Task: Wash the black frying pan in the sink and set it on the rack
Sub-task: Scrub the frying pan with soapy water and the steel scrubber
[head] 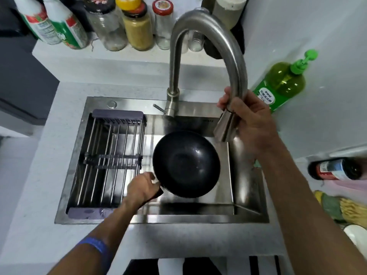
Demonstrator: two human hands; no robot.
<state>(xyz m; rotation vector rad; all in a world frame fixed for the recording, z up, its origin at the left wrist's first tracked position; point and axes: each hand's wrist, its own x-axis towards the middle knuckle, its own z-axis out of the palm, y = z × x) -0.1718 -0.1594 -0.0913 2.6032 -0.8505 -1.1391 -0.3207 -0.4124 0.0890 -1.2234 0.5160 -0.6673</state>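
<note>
The left hand grips the handle of the black frying pan, held in the sink just right of the rack. The right hand clasps the faucet spout; best aim its head squarely over the pan's bowl below before running water.

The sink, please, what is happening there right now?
A person is washing up. The left hand grips the handle of the black frying pan, holding it inside the sink. The right hand grips the spout end of the faucet, aimed toward the pan; no running water is clearly visible. The rack over the left side of the sink holds nothing yet. A green soap bottle stands nearby.
</note>
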